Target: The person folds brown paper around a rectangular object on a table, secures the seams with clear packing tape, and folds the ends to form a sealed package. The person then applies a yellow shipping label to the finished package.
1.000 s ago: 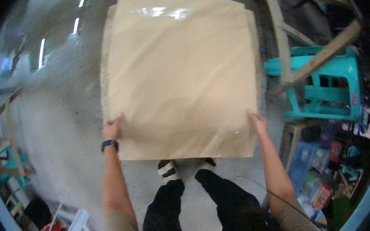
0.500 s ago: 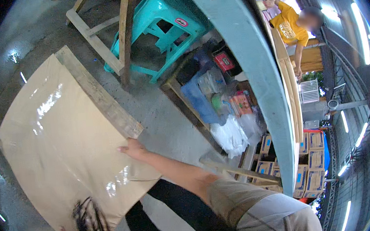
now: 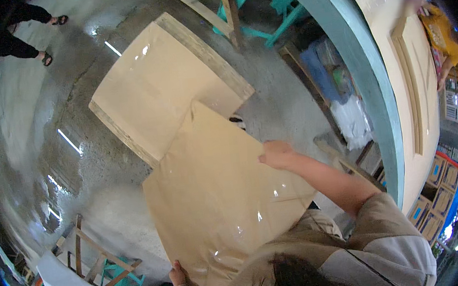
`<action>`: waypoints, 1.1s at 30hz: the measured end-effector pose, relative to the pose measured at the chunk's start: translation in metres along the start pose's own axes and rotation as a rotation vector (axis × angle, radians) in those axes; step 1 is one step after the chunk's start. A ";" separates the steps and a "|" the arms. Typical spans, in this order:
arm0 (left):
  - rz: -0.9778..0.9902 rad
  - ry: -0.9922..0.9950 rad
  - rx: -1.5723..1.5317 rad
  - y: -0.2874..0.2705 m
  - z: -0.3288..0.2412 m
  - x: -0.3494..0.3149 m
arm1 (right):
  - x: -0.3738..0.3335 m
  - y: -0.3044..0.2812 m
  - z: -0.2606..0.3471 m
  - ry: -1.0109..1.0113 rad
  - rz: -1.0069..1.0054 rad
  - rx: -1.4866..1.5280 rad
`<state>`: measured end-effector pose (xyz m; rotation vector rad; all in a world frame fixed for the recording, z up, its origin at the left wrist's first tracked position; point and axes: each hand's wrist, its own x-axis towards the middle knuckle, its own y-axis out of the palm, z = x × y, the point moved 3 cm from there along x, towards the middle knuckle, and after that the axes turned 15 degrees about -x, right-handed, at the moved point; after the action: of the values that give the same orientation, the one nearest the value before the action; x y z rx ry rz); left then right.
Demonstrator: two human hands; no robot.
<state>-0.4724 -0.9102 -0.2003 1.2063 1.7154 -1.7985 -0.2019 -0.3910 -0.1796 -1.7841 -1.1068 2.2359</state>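
Between my two hands is a large tan sheet [image 3: 223, 193], glossy and creased, tilted in front of my body. My right hand [image 3: 278, 155] is closed on its right edge. At its lower left edge my left hand [image 3: 179, 276] grips it, fingers partly hidden behind the sheet; a dark band is on that wrist. Beyond it, a similar tan sheet [image 3: 160, 83] lies on a low stack with wooden planks [image 3: 206, 54] along its sides. The far corner of the held sheet overlaps that stack in view; I cannot tell whether they touch.
A long blue-edged table [image 3: 368, 69] curves along the right, with brown strips [image 3: 410, 87] on top. Across it is a person in a yellow shirt [image 3: 439, 32]. Teal stools [image 3: 268, 1], a crate with plastic bags [image 3: 351, 123] and cartons [image 3: 430, 201] stand nearby. Another person's feet [image 3: 47, 58] show far left.
The held sheet has come away from the low stack toward my body, uncovering the sheet beneath. Both hands stay on its edges. My view has turned, showing more floor at left.
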 end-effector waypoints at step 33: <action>-0.703 0.881 -0.867 -0.073 -0.452 -0.225 | -0.379 -0.069 -0.353 0.116 -1.245 0.601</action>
<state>-0.2576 -0.5344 0.0707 1.0771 3.2173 -0.4457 0.2033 -0.3497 0.1477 -0.6160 -0.9329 1.3930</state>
